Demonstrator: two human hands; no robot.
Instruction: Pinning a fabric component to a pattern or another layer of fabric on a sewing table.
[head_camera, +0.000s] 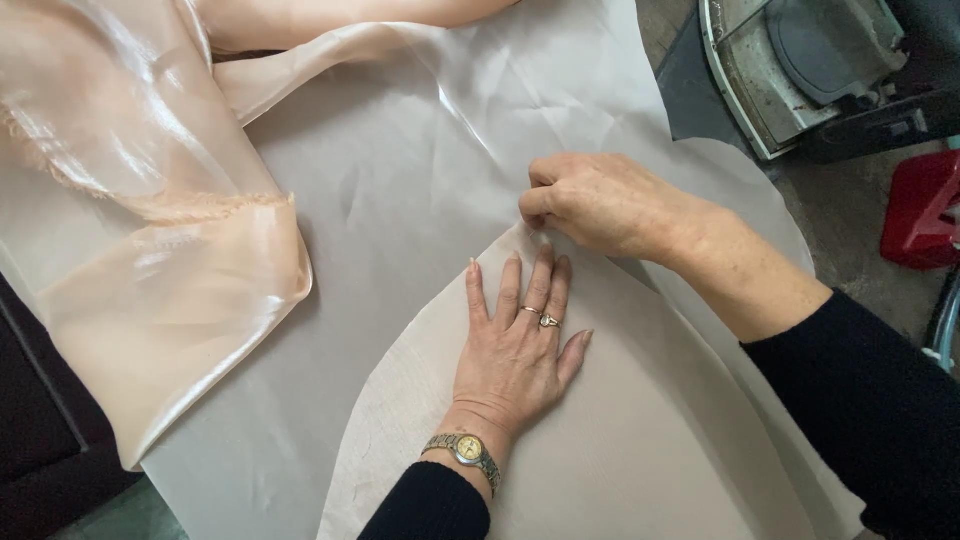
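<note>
Curved beige pattern piece (620, 440) lies flat, lower centre-right of frame, on top of a sheet of sheer pale fabric (400, 200) that covers most of the middle. Left hand (515, 350) rests palm-down on the pattern piece near its top edge, fingers straight and slightly spread, gripping nothing; rings on two fingers, wristwatch (465, 450) on the wrist, black sleeve below. Right hand (600, 200) is just above it, at the pattern's upper tip, fingers curled in and pinched at the fabric there; can't tell if they hold a pin or only cloth. Glossy peach satin (150, 220) is bunched in the upper left, frayed edge showing. Grey machine (800, 70) upper right; red object (925, 210) at right edge.
</note>
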